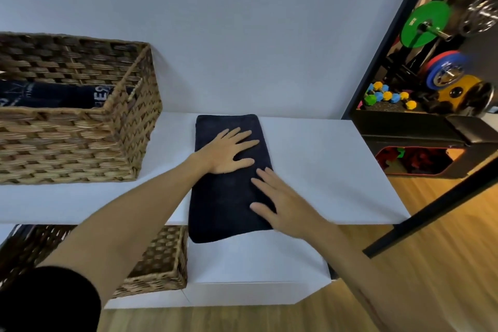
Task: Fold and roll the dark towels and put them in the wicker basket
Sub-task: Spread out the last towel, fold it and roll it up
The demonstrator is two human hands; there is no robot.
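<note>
Head view, the only one. My left hand [229,149] lies flat on the far half of the dark towel [229,191], fingers straight and spread, palm down, gripping nothing. My right hand [285,205] is over the near right edge of the towel, fingers also straight and apart; it is a bit blurred, so I cannot tell if the palm really presses the cloth or is just above it. The towel is folded into a long strip on the white shelf [323,170], and its near end hangs over the front edge of the shelf.

Hard to see: the wicker basket [80,143] stands on the same shelf, left of the towel and apart from it, and the frame cuts off its left part. Inside are dark rolled towels [54,97] with white print, but the basket wall hides most of them and I cannot read the letters. A 2nd basket [161,259] stands on the lower step [256,264]; my left arm covers much of it & what is inside does not show.

Around: a black-framed mirror [431,89] at the right, showing colored weight plates, small dumbbells and a black bench. Wood floor [404,277] below.
</note>
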